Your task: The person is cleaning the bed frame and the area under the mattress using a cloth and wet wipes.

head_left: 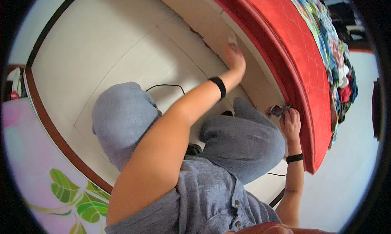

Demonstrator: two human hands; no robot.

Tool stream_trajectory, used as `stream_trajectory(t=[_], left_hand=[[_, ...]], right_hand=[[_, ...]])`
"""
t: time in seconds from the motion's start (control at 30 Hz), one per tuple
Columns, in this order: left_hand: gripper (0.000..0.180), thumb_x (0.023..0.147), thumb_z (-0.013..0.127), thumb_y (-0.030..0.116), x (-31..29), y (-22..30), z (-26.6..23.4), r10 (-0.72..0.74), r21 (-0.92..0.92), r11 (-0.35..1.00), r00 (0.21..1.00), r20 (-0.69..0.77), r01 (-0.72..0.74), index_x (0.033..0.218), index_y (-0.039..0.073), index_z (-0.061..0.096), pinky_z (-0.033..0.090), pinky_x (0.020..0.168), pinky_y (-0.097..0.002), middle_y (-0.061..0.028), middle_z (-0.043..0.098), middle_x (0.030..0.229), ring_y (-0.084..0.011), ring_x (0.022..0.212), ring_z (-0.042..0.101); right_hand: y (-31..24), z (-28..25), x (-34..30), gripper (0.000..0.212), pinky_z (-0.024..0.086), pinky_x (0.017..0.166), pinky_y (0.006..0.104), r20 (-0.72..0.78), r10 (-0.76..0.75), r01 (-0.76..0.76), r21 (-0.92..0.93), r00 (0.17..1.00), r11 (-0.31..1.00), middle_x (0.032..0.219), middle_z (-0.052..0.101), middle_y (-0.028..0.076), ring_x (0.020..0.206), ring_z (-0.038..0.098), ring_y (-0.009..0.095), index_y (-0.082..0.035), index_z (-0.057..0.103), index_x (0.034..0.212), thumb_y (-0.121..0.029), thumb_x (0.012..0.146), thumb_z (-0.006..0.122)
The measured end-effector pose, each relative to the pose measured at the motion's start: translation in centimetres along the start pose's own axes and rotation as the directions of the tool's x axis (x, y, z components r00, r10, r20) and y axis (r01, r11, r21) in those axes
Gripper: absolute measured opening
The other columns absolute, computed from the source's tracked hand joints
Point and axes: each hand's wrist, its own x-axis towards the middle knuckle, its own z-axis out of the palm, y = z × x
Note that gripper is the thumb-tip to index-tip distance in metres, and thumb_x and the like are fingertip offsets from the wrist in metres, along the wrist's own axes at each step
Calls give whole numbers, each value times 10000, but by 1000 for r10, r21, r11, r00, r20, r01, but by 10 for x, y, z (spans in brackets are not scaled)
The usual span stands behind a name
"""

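My left hand (235, 58) reaches forward to the pale side panel of the bed base (260, 77). It is smeared by motion, and a pale patch shows at its fingertips, so I cannot make out whether it holds anything. Closer to me on the right, my right hand (290, 122) is closed on a crumpled dark purplish-grey cloth (278, 110). That cloth lies against the panel, just under the red mattress (301, 67). Black bands circle both wrists.
Patterned bedding and a heap of clothes (344, 81) lie on the mattress. My bent knees (122, 116) are over the pale tiled floor (110, 38). A thin black cable (167, 85) runs along the tiles. At left stands a wall painted with green leaves (91, 207), with dark skirting.
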Motion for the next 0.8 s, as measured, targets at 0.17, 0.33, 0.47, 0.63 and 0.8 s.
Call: stream_trajectory(t=[0.17, 0.33, 0.47, 0.63, 0.8], left_hand=[[348, 743, 470, -51, -13, -24, 10, 209, -19, 977, 938, 276, -212, 1086, -21, 418, 435, 783, -401, -199, 441, 1030, -303, 851, 513], [358, 739, 488, -66, 40, -30, -8, 331, 7, 933, 867, 373, -359, 1088, -17, 423, 416, 805, -418, -193, 454, 1043, -354, 964, 479], [342, 797, 466, -17, 107, -43, -23, 346, -159, 933, 927, 143, -324, 1131, 4, 397, 366, 877, -396, -191, 436, 1100, -362, 1054, 421], [186, 857, 422, 57, 252, -71, -61, 230, 284, 946, 940, -253, -155, 1034, 0, 417, 409, 744, -384, -209, 508, 957, -366, 872, 504], [322, 711, 607, 72, 237, -74, -59, 44, 256, 966, 999, -28, -35, 975, -29, 454, 425, 716, -409, -190, 514, 888, -355, 836, 521]], right_hand=[[18, 26, 68, 266, 459, 752, 374, 52, -240, 240, -4, 969, 971, 990, 493, 127, 884, 511, 301, -41, 532, 946, -107, 694, 586], [28, 50, 74, 289, 449, 712, 422, -51, -340, 343, 69, 939, 937, 914, 505, 152, 840, 504, 343, -38, 527, 885, -129, 627, 620], [29, 51, 74, 235, 441, 676, 438, 39, -282, 280, 57, 959, 958, 865, 510, 170, 766, 513, 343, -45, 507, 817, -157, 639, 613], [25, 56, 83, 198, 415, 639, 443, -6, -344, 344, 37, 939, 938, 831, 464, 161, 748, 477, 337, -34, 486, 796, -149, 653, 561], [33, 59, 71, 209, 406, 630, 452, 65, -318, 318, 12, 946, 948, 818, 448, 163, 737, 473, 346, -40, 482, 794, -149, 634, 560]])
